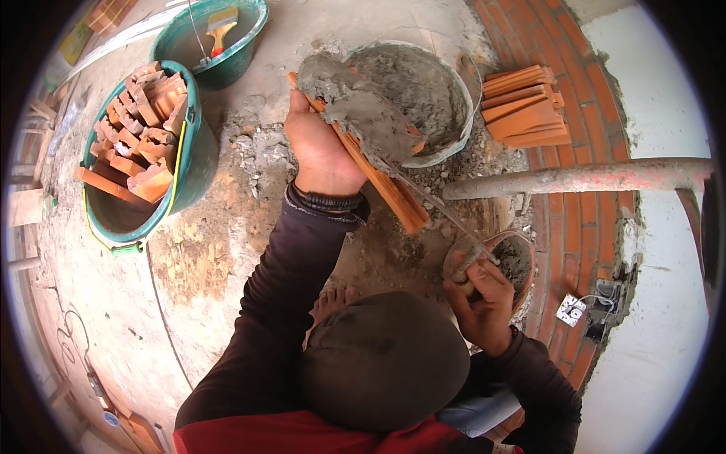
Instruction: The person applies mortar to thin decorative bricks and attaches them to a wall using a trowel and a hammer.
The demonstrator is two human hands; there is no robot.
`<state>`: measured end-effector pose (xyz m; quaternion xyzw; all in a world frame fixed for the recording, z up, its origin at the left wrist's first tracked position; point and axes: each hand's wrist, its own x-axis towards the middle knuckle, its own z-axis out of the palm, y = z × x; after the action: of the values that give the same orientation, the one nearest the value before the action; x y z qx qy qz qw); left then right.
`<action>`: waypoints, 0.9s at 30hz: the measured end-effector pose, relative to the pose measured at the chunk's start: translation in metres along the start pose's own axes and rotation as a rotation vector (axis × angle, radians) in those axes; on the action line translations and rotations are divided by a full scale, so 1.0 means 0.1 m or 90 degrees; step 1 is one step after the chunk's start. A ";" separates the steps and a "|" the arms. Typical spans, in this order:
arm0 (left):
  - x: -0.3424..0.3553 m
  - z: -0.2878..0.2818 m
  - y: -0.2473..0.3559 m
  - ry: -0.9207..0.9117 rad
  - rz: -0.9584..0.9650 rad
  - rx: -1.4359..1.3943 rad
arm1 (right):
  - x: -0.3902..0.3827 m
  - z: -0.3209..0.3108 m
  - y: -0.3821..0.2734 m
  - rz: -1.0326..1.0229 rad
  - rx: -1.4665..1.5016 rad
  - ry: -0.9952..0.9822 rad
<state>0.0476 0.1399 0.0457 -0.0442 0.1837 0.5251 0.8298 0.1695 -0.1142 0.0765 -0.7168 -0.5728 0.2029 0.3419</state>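
Note:
My left hand (321, 147) is wrapped round a long, thin orange brick strip (384, 188), held tilted with its near end pointing down to the right. Grey mortar (325, 79) is heaped along the strip's far part. With my right hand (485, 303) I grip the handle of a trowel (446, 212). Its shaft runs up and left to a blade smeared in mortar, which lies against the strip's top. How much of the blade sits under the mortar is hidden. Just beyond is a round tub (458, 144) of wet mortar.
A green bucket (185, 170) of broken brick pieces stands left, with a green basin (253, 45) holding a brush (221, 29) behind it. Brick strips (525, 110) are stacked at right by the brick wall (578, 197). A mortar-stained pole (575, 179) juts in above a small bucket (529, 257).

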 end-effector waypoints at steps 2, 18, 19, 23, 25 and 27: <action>-0.02 0.00 0.00 -0.013 0.014 -0.009 | -0.04 -0.01 0.10 -0.002 -0.044 -0.027; 0.16 -0.18 0.23 0.029 0.130 0.012 | 0.15 -0.66 0.33 -0.044 -0.171 -0.009; 0.19 -0.22 0.26 0.014 0.144 0.007 | 0.24 -0.69 0.37 -0.067 -0.153 0.025; 0.22 -0.36 0.32 -0.027 0.181 -0.006 | 0.87 -0.86 0.31 -0.052 -0.382 0.006; 0.19 -0.40 0.31 -0.036 0.186 -0.024 | 1.26 -0.87 0.26 -0.096 -0.565 -0.043; 0.15 -0.48 0.31 -0.034 0.206 -0.020 | 1.64 -0.77 0.15 -0.060 -0.700 -0.112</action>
<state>0.0128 0.1536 -0.0002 -0.0134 0.1580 0.6559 0.7380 0.2751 0.0216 0.1344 -0.7438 -0.6520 -0.0819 -0.1226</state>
